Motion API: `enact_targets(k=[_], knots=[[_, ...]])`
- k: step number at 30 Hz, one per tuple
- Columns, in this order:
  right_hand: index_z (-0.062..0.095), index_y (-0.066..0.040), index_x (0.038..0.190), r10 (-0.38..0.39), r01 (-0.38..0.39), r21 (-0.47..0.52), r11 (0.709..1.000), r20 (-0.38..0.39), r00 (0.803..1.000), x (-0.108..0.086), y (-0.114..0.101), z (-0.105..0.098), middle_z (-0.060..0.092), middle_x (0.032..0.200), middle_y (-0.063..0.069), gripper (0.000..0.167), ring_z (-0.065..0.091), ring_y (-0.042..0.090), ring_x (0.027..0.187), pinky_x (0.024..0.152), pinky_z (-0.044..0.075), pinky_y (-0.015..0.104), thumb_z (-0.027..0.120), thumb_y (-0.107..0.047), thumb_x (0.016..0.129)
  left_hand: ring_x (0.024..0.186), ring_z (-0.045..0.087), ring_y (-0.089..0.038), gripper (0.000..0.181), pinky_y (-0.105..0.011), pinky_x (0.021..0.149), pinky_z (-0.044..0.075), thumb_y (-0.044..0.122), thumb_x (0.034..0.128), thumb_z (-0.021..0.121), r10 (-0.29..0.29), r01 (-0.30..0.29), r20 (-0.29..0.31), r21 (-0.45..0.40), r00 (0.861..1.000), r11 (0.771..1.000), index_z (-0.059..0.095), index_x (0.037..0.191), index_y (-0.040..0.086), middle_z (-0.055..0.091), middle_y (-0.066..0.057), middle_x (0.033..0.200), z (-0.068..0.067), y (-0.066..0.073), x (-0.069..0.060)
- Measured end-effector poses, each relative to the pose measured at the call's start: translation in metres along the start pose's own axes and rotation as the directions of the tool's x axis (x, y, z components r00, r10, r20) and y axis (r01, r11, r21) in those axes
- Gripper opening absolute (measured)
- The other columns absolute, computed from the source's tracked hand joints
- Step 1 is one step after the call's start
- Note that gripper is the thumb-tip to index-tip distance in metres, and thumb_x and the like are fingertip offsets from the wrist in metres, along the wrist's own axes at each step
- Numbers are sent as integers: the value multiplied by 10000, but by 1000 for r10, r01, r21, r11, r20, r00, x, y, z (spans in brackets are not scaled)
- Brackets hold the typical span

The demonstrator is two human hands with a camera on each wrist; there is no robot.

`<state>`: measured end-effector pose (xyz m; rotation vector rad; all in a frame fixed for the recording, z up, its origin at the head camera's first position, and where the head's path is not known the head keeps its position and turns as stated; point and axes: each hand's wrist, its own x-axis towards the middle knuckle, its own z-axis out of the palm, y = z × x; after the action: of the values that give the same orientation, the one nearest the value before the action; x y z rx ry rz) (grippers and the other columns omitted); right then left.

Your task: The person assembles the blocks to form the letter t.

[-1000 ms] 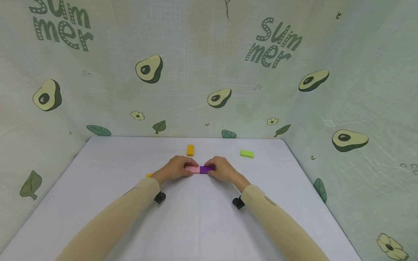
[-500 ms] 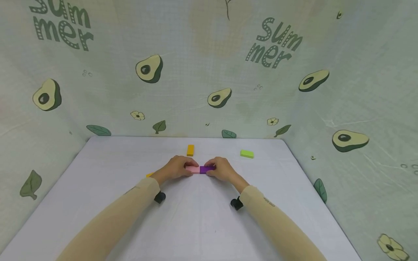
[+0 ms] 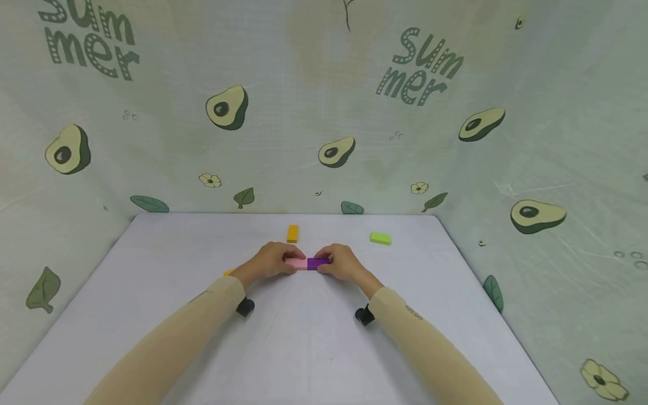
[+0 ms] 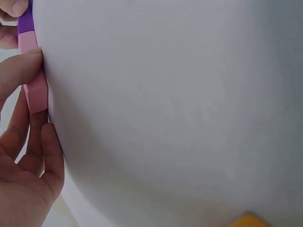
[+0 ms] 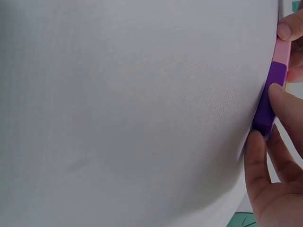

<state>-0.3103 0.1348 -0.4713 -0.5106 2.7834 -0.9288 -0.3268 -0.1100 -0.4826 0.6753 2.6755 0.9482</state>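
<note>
On the white table lie a pink block (image 3: 300, 264) and a purple block (image 3: 315, 264), end to end and touching. My left hand (image 3: 270, 262) pinches the pink block between thumb and fingers; in the left wrist view the thumb presses the near side of the pink block (image 4: 38, 97). From the other side, my right hand (image 3: 342, 263) pinches the purple block, its thumb lying along the near face of the purple block (image 5: 272, 78) in the right wrist view. Parts of both blocks are hidden behind the fingers.
An orange block (image 3: 292, 234) stands behind the left hand, and a lime green block (image 3: 381, 238) lies at the back right. Another orange-yellow block (image 3: 229, 272) shows partly behind the left wrist. A printed cloth (image 3: 273, 169) hangs along the table's back and sides.
The right wrist has shifted slightly inward while both hands keep their grip on the blocks. The whole head view has moved a little; the blocks stay in place.
</note>
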Motion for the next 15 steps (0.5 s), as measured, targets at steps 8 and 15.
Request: enact_targets(k=[8,15], knots=[[796,-129,1201,2,-2,3,1000,-8,1000,-1,-2,1,745,1154,40,271,629,211,1015,957,561,384,834,-128,933,1124,600,-191,319,-463,1057,485,167,954,813,11,-11,-13,5,1000,1000,773,1257,257,740,61,1256,3,-2,-2],[793,-128,1199,4,-4,-3,1000,-9,1000,0,-2,1,743,1154,33,258,627,202,1029,974,555,396,823,-129,943,1127,599,-185,316,-452,1056,492,162,956,812,31,-31,-9,3,999,1000,772,1257,252,741,79,1243,4,-2,0]])
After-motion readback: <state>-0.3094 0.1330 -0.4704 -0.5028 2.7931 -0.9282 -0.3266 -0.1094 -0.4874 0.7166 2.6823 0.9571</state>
